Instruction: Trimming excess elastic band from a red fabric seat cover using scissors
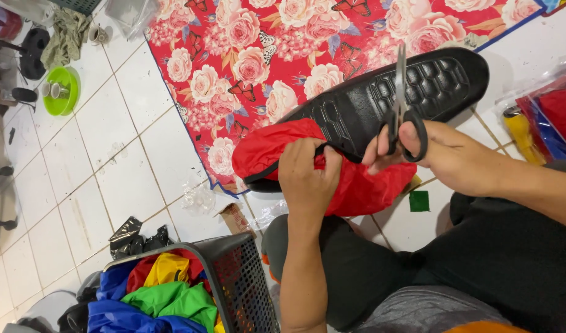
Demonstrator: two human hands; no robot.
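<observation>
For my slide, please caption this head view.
Left hand grips red fabric on black seat; right hand holds scissors.

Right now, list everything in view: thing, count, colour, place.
seat cover: one, black, textured, held over the lap, one end wrapped in red fabric
red fabric: one, red, bunched under both hands
scissors: one pair, black handles, blades pointing up
floral cloth: one, red with pink roses, spread on the floor
basket: one, dark grey, lower left, holding red, yellow, green and blue fabric
green bowl: one, upper left on the tiles
green scrap: one, small square on the tile
black plastic: one crumpled piece beside the basket
left hand: gripping the red fabric
right hand: fingers through the scissors' handles
</observation>
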